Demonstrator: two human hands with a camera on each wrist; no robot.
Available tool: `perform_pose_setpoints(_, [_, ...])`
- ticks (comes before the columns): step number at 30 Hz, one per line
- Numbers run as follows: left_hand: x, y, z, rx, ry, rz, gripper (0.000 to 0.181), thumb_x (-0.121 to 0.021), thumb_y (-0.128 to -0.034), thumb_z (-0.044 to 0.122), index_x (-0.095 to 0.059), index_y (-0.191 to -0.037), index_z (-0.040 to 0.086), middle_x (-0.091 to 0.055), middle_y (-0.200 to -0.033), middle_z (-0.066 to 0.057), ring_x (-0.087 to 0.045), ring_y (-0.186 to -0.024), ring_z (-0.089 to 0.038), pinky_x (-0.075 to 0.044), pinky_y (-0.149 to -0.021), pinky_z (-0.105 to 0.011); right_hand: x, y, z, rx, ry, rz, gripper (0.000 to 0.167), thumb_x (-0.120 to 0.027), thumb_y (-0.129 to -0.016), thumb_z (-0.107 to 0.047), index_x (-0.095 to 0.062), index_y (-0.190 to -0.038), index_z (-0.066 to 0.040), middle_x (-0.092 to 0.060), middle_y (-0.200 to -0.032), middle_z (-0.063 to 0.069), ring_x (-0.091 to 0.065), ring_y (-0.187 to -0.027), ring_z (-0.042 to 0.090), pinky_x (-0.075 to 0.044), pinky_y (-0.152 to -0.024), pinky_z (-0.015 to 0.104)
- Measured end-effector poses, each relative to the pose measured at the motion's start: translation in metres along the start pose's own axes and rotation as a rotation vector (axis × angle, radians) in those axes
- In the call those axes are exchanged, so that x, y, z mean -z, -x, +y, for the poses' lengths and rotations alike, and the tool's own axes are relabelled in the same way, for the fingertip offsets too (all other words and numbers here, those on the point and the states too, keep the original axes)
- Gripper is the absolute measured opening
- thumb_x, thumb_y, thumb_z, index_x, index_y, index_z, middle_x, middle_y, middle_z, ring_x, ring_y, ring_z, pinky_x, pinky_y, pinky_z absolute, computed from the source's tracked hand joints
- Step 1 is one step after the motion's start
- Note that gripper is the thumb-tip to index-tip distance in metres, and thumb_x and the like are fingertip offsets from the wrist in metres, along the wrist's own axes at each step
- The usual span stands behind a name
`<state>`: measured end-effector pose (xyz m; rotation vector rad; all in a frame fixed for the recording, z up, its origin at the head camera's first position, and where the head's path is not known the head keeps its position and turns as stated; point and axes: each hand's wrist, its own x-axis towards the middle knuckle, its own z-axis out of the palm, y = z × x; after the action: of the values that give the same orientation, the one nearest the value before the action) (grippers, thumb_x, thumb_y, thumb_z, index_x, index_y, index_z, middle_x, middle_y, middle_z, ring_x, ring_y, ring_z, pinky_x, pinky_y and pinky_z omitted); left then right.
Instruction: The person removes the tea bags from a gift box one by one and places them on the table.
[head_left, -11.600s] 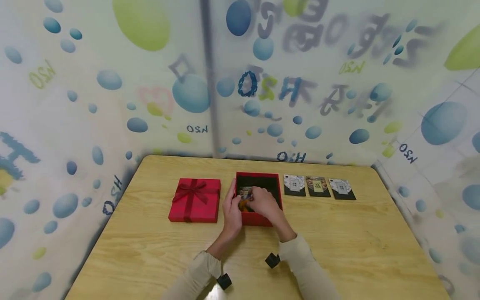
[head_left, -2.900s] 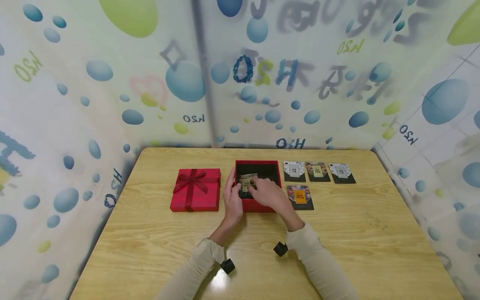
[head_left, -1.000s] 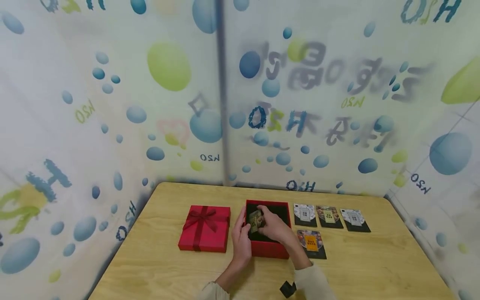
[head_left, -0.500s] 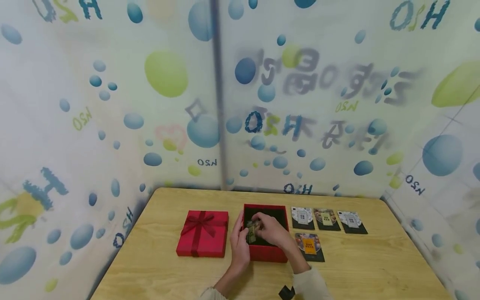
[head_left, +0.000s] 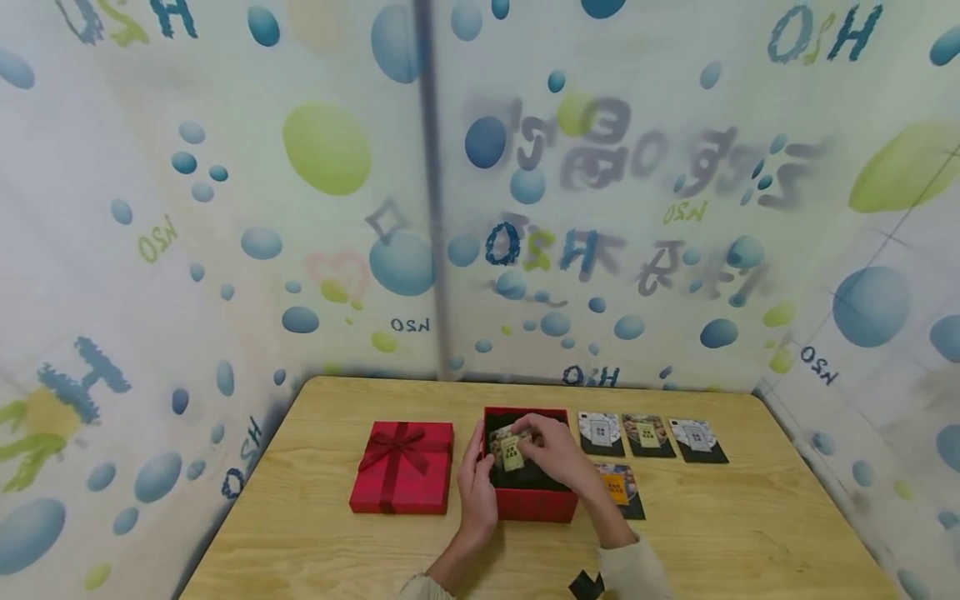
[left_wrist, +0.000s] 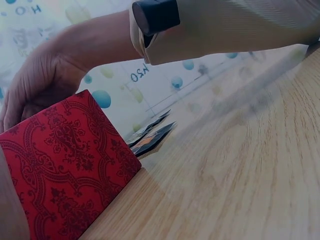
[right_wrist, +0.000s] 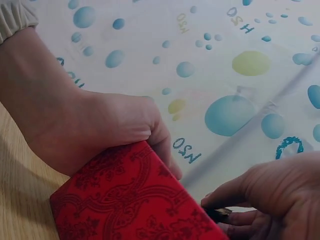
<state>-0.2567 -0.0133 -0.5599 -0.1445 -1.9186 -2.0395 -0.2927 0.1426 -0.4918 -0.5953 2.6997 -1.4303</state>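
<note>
An open red gift box (head_left: 536, 506) with a dark inside stands mid-table. My left hand (head_left: 477, 496) grips its left wall, the thumb over the rim; in the right wrist view that hand (right_wrist: 115, 120) curls over the patterned red side. Over the box opening, my right hand (head_left: 558, 454) pinches a flat square packet (head_left: 512, 452) with a yellow-green label, tilted near my left thumb. In the right wrist view only a dark edge of the packet (right_wrist: 218, 215) shows between the fingers. The box's patterned wall (left_wrist: 70, 165) hides the packet in the left wrist view.
Left of the box lies its red lid (head_left: 401, 471) with a ribbon bow. To the right, a white-labelled packet (head_left: 600, 433), a yellow-labelled one (head_left: 648, 435) and another white one (head_left: 698, 439) form a row. An orange-labelled packet (head_left: 618, 490), partly behind my right forearm, lies in front.
Since the oldest frame, an orange-labelled packet has come to lie below the row. My right hand now holds a yellow-green one, lately turned more face-up. My left hand stays on the box.
</note>
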Motion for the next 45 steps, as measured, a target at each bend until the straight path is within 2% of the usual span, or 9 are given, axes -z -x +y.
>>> perform_pose_setpoints(11, [-0.003, 0.002, -0.002, 0.06, 0.003, 0.003, 0.061, -0.037, -0.1041, -0.006, -0.041, -0.161, 0.014, -0.039, -0.165, -0.006, -0.033, -0.152, -0.028, -0.034, -0.111, -0.02, 0.026, 0.02, -0.004, -0.059, -0.131, 0.05, 0.046, -0.064, -0.103, -0.01, -0.051, -0.147, -0.005, -0.067, -0.091, 0.007, -0.053, -0.067, 0.013, -0.044, -0.065, 0.029])
perform_pose_setpoints(19, [-0.002, 0.0, -0.001, 0.021, 0.037, 0.007, 0.06, -0.036, -0.1036, -0.009, -0.04, -0.161, 0.009, -0.039, -0.165, -0.01, -0.032, -0.152, -0.026, -0.029, -0.112, -0.014, 0.052, 0.034, 0.005, -0.129, -0.173, 0.058, 0.047, -0.062, -0.105, -0.013, -0.046, -0.149, -0.008, -0.041, -0.075, 0.001, -0.036, -0.063, 0.011, -0.04, -0.066, 0.03])
perform_pose_setpoints(21, [-0.002, 0.002, -0.001, 0.03, 0.026, 0.012, 0.06, -0.037, -0.1033, -0.009, -0.041, -0.16, 0.009, -0.039, -0.165, -0.007, -0.052, -0.13, -0.026, -0.035, -0.102, -0.014, 0.059, 0.038, 0.008, -0.139, -0.177, 0.047, 0.048, -0.062, -0.105, -0.012, -0.045, -0.149, -0.005, -0.046, -0.077, 0.002, -0.038, -0.063, 0.012, -0.041, -0.066, 0.03])
perform_pose_setpoints(24, [-0.001, 0.003, -0.002, 0.023, 0.015, 0.02, 0.06, -0.037, -0.1035, -0.008, -0.042, -0.16, 0.01, -0.039, -0.165, -0.007, -0.051, -0.125, -0.026, -0.036, -0.097, -0.016, 0.071, 0.041, 0.011, -0.14, -0.178, 0.036, 0.048, -0.061, -0.105, -0.011, -0.044, -0.149, 0.0, -0.059, -0.085, 0.008, -0.046, -0.067, 0.013, -0.043, -0.065, 0.03])
perform_pose_setpoints(26, [-0.001, 0.002, -0.002, 0.005, 0.014, 0.023, 0.06, -0.037, -0.1037, -0.009, -0.042, -0.16, 0.01, -0.039, -0.165, -0.007, -0.052, -0.13, -0.028, -0.036, -0.101, -0.015, 0.08, 0.043, 0.012, -0.142, -0.184, 0.027, 0.049, -0.061, -0.105, -0.012, -0.043, -0.149, 0.001, -0.064, -0.097, 0.015, -0.053, -0.073, 0.017, -0.043, -0.062, 0.031])
perform_pose_setpoints(28, [-0.001, 0.001, -0.003, -0.01, 0.021, 0.018, 0.06, -0.036, -0.1036, -0.009, -0.041, -0.16, 0.009, -0.039, -0.165, -0.008, -0.034, -0.149, -0.029, -0.031, -0.108, -0.014, 0.088, 0.045, 0.013, -0.158, -0.191, 0.012, 0.051, -0.06, -0.106, -0.013, -0.041, -0.151, 0.0, -0.065, -0.11, 0.019, -0.058, -0.08, 0.021, -0.044, -0.062, 0.033])
perform_pose_setpoints(33, [-0.002, -0.001, -0.002, 0.0, 0.029, 0.006, 0.059, -0.036, -0.1041, -0.008, -0.04, -0.161, 0.009, -0.038, -0.166, -0.004, -0.041, -0.136, -0.038, -0.032, -0.1, -0.017, 0.102, 0.049, 0.015, -0.18, -0.186, -0.021, 0.055, -0.06, -0.106, -0.014, -0.037, -0.155, -0.002, -0.061, -0.125, 0.026, -0.063, -0.094, 0.028, -0.048, -0.071, 0.037])
perform_pose_setpoints(37, [-0.003, -0.003, -0.002, -0.027, 0.02, 0.002, 0.058, -0.036, -0.1039, -0.009, -0.039, -0.16, 0.004, -0.038, -0.166, -0.008, -0.032, -0.151, -0.035, -0.028, -0.11, -0.012, 0.107, 0.051, 0.017, -0.175, -0.161, -0.018, 0.056, -0.06, -0.106, -0.016, -0.037, -0.155, -0.003, -0.06, -0.129, 0.027, -0.065, -0.105, 0.031, -0.051, -0.078, 0.04])
perform_pose_setpoints(45, [-0.002, 0.0, -0.003, -0.032, 0.035, -0.006, 0.059, -0.035, -0.1036, -0.009, -0.039, -0.161, 0.005, -0.038, -0.166, -0.009, -0.026, -0.156, -0.031, -0.025, -0.114, -0.011, 0.11, 0.056, 0.022, -0.204, -0.108, -0.007, 0.053, -0.061, -0.105, -0.015, -0.041, -0.153, -0.006, -0.059, -0.12, 0.022, -0.057, -0.089, 0.028, -0.049, -0.075, 0.041])
